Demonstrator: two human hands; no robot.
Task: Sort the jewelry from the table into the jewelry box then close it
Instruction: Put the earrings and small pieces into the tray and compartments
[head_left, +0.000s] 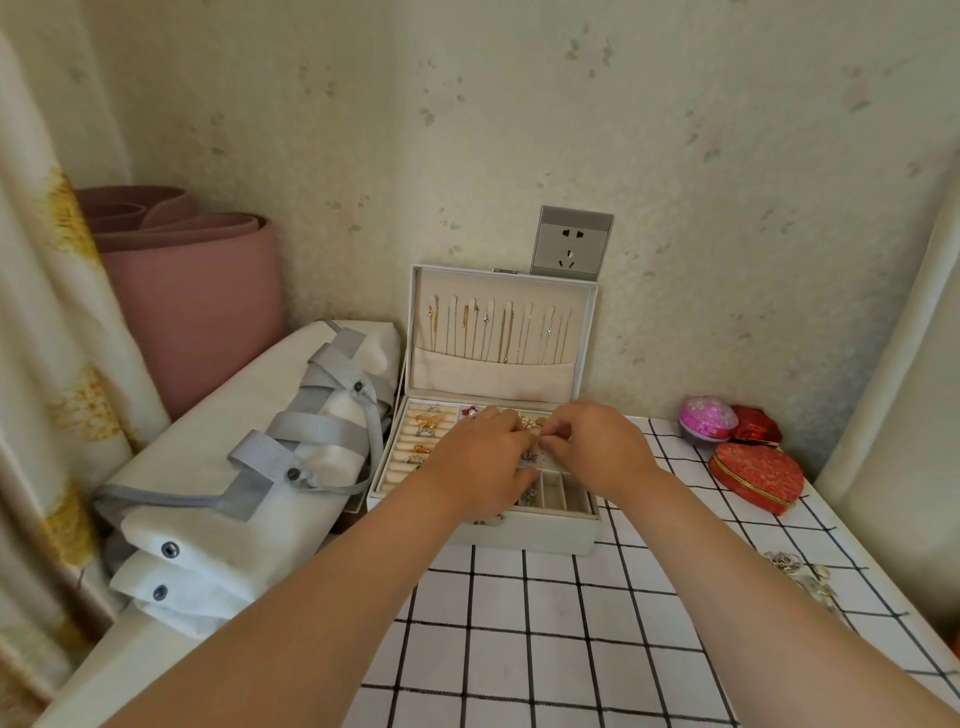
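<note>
The white jewelry box (540, 535) stands open at the table's back left, its lid (501, 332) upright with several gold necklaces hung inside. Rings sit in the left ring rolls (415, 441) of the tray. Both my hands hover over the tray's middle. My left hand (485, 462) has its fingers curled down over the compartments. My right hand (592, 447) pinches a small pearl piece (532, 423) at its fingertips, touching the left hand's fingers. A pile of silver jewelry (802, 571) lies on the table at the right edge.
A red heart-shaped box (756, 475), a pink round box (706, 418) and a red box (756, 423) sit at the back right on the checked tablecloth (545, 623). A white bag with grey straps (249, 467) lies left of the box. A wall socket (571, 241) is behind the lid.
</note>
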